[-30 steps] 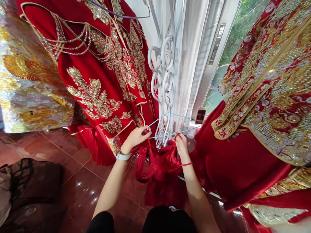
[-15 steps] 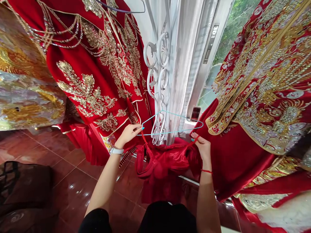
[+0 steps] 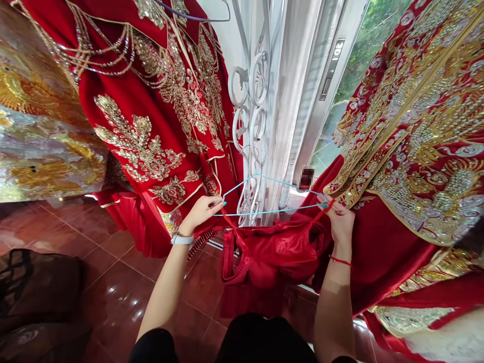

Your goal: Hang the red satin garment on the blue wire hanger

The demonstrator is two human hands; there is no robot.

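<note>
1. My left hand (image 3: 202,214) is clenched in a pinch on the left tip of a light-blue coated wire hanger (image 3: 287,209). A thin red strap (image 3: 227,217) drops from just beneath my fingertips. A white smartwatch (image 3: 181,240) sits on that wrist.

2. My right hand (image 3: 339,222) is also closed, pinching a second red strap (image 3: 325,210) right at the hanger's other tip. A red string bracelet (image 3: 340,261) circles this wrist.

3. Between my hands, the hanger spans level in the air. The red satin garment (image 3: 272,257) sags below it in loose folds, carried on the two straps. As things lie, both straps have reached the hanger's ends, but I can't tell whether either is seated there. The garment is bunched rather than smoothed out.

4. The hanger's thin hook (image 3: 252,154) overlaps a white wrought-iron scroll rack (image 3: 242,85). I can't tell whether it's hooked on.

5. Beyond my hands, a red gown with gold beadwork (image 3: 151,121) hangs on my left, and a densely embroidered red-and-gold gown (image 3: 412,121) hangs on my right. A gold-and-silver brocade robe (image 3: 38,151) hangs further left.

6. Farthest off, a sheer white curtain (image 3: 293,101) falls beside a window frame (image 3: 327,75). Dark red floor tiles (image 3: 113,267) run beneath everything.
</note>
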